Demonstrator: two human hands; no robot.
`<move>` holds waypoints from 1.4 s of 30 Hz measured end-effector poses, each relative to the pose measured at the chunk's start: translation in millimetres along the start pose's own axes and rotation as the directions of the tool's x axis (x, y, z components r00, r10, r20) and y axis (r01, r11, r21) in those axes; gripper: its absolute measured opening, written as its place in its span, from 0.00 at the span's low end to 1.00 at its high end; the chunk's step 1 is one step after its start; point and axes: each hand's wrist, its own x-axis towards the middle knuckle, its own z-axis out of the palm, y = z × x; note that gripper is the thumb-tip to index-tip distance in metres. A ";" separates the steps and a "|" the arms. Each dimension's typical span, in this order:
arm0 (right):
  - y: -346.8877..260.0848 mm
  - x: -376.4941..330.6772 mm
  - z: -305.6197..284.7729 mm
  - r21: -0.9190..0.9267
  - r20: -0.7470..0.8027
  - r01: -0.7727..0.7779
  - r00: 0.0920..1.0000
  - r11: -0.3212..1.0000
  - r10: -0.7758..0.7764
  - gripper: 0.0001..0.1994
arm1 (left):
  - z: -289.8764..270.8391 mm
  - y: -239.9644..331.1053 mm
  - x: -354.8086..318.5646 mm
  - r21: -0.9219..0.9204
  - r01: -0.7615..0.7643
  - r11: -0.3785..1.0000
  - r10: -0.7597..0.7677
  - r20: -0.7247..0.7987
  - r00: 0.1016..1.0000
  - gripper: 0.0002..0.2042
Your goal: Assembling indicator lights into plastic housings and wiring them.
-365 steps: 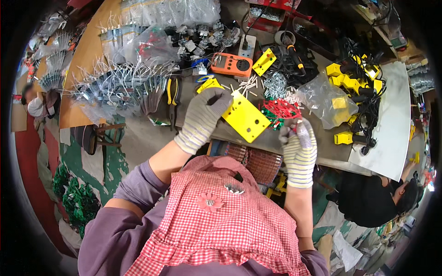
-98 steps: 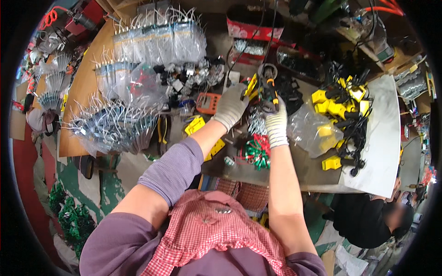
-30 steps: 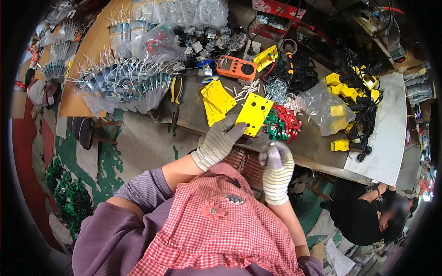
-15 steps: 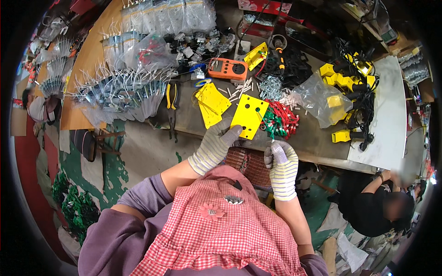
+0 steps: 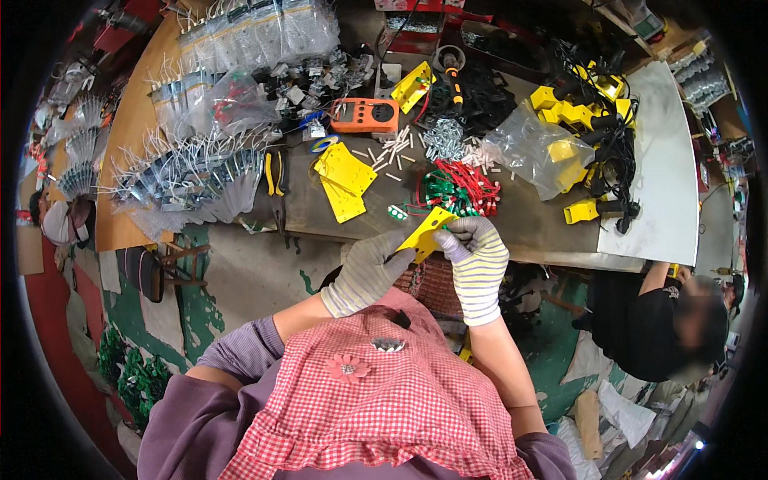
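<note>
Left hand [image 5: 368, 268], gloved, center frame: closed on a yellow plate [image 5: 426, 234], thumb over its lower-left end. Right hand [image 5: 478, 268], also gloved, just right of it: thumb and fingers bent in narrow at the plate's upper-right end; can't tell if it grips the plate or a small part, fingertips too hidden. Plate sits tilted between the two hands, mid-frame, at the bench's front edge. Past it, right of center: heap of red and green leads [image 5: 472, 188]. Left of that, two yellow plates [image 5: 344, 180] overlapping on the bench [image 5: 308, 210]; farther left, pliers [image 5: 274, 176] with yellow-and-black handles. Next row back: white tubes [image 5: 390, 150] scattered, then a pile of screws [image 5: 442, 140]. Right side: clear plastic bag [image 5: 520, 148], then yellow housings [image 5: 580, 210] with black cables. Behind the tubes, orange meter [image 5: 364, 116]; beside it to the right, a yellow bracket [image 5: 412, 86] on edge, then a tool with black-and-orange handle [image 5: 454, 86]. Left: fanned bundles of metal strips [image 5: 192, 180] with white wires. Top center: red box [image 5: 412, 24]. Far right, off the bench: co-worker in black [image 5: 640, 324].
</note>
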 end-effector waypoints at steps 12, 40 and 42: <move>35.9 -38.6 -13.9 -0.135 0.332 0.062 0.943 0.989 -0.013 0.18 | 1.9 -37.4 -16.8 0.260 0.049 0.964 -0.171 0.472 0.865 0.16; -9.4 -11.6 -75.3 0.267 -0.026 -0.106 0.993 0.958 0.117 0.07 | 7.1 -29.8 39.0 -0.364 0.309 0.879 -0.233 0.239 0.943 0.16; -13.6 -14.6 -65.6 0.201 -0.004 -0.124 0.992 0.972 0.127 0.06 | 7.0 -18.2 41.7 -0.289 0.231 0.929 -0.164 0.237 0.958 0.16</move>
